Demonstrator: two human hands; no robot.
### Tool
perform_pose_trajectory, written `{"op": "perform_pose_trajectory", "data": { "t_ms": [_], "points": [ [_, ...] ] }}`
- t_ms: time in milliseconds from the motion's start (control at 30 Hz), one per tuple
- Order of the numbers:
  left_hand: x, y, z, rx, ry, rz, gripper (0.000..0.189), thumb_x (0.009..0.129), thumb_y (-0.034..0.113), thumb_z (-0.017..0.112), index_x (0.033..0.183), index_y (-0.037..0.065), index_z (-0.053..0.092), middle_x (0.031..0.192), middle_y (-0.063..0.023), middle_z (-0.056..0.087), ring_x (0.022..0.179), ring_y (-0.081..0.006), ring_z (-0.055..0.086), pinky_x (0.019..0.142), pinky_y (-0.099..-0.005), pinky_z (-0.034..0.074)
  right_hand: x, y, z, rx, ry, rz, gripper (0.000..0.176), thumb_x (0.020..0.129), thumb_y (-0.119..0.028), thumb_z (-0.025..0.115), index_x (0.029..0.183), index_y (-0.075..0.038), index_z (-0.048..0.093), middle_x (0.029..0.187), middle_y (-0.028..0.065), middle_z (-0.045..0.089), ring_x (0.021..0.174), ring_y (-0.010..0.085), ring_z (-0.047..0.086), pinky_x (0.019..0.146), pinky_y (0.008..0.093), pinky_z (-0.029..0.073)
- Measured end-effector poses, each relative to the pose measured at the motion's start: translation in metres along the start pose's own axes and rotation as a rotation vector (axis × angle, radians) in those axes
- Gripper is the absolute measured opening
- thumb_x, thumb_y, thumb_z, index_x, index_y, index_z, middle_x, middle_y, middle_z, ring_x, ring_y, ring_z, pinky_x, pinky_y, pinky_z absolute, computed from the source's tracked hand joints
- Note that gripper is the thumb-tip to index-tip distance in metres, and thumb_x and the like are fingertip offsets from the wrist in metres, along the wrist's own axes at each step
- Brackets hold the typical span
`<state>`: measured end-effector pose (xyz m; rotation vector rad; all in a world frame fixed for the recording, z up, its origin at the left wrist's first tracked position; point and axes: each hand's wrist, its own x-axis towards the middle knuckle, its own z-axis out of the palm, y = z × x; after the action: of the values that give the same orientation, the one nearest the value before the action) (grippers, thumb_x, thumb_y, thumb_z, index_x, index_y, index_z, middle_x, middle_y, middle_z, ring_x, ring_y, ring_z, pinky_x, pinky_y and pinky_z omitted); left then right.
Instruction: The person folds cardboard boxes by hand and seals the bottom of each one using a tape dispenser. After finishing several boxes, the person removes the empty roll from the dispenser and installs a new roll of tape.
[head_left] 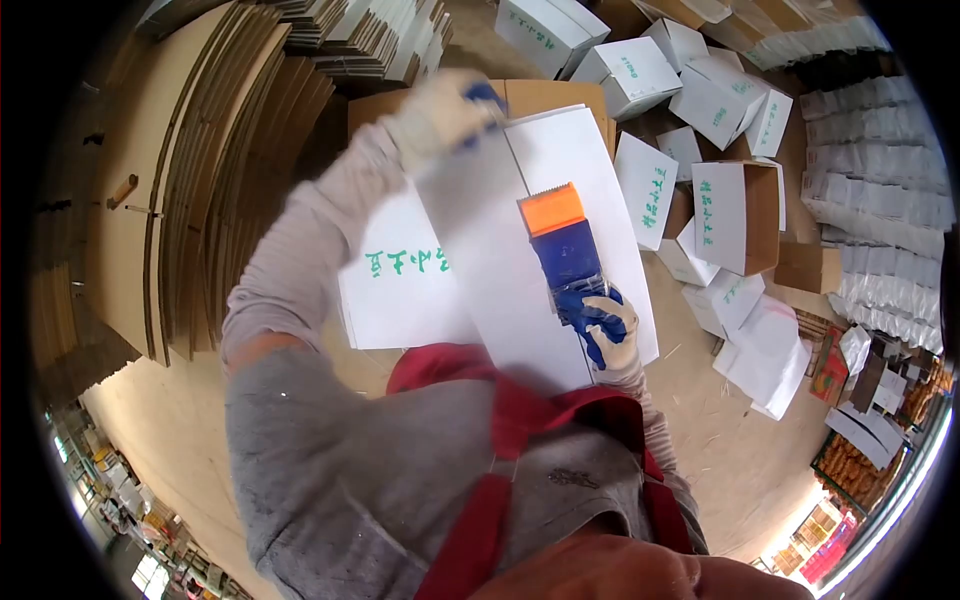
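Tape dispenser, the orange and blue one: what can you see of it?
The orange and blue plastic tape dispenser rests on the white cardboard box. Its orange end has a toothed edge and points away from the person. The gloved right hand grips its blue handle.

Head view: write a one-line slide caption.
Gloved right hand holds an orange-and-blue tape dispenser on a white carton; left hand presses its far end.

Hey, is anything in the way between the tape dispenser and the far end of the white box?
Nothing visible. The tape dispenser, gripped by the right hand, sits on the white box, and the seam ahead of it is bare. The left hand rests at the far edge, beside the seam's end.
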<state>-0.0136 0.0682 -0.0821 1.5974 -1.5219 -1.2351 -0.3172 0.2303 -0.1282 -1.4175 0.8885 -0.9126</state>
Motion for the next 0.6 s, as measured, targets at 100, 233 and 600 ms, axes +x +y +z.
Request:
{"op": "perform_pose_trajectory", "data": {
  "t_ms": [100, 233, 600],
  "points": [
    [0.019, -0.004, -0.044, -0.119, 0.058, 0.016, 0.023, 0.089, 0.013, 0.051, 0.106, 0.0, 0.061, 0.09, -0.0059, 0.068, 0.044, -0.0069, 0.045, 0.039, -0.0204, 0.036, -0.016, 0.02, -0.002, 0.249, 0.155, 0.075, 0.029, 0.078, -0.002, 0.056, 0.106, 0.005, 0.057, 0.095, 0.0145, 0.062, 0.081, 0.0201, 0.061, 0.076, 0.0308, 0.048],
    [-0.024, 0.008, 0.005, -0.483, -0.454, -0.183, 0.042, 0.097, 0.034, 0.037, 0.127, 0.007, 0.05, 0.11, -0.0074, 0.063, 0.044, -0.0061, 0.04, 0.04, -0.0185, 0.033, -0.011, 0.024, 0.002, 0.572, 0.309, 0.039, 0.034, 0.083, -0.008, 0.06, 0.112, 0.007, 0.054, 0.1, 0.0129, 0.061, 0.092, 0.0178, 0.058, 0.081, 0.0296, 0.046],
    [-0.067, 0.009, 0.09, -0.609, -0.39, -0.243, 0.034, 0.083, 0.016, 0.061, 0.113, 0.001, 0.059, 0.082, -0.0034, 0.061, 0.049, -0.0086, 0.049, 0.042, -0.0202, 0.038, 0.009, 0.01, 0.005, 0.457, 0.335, 0.14, 0.028, 0.088, -0.012, 0.056, 0.11, 0.006, 0.057, 0.099, 0.0078, 0.058, 0.087, 0.0152, 0.056, 0.081, 0.0276, 0.044]
  ]
}}
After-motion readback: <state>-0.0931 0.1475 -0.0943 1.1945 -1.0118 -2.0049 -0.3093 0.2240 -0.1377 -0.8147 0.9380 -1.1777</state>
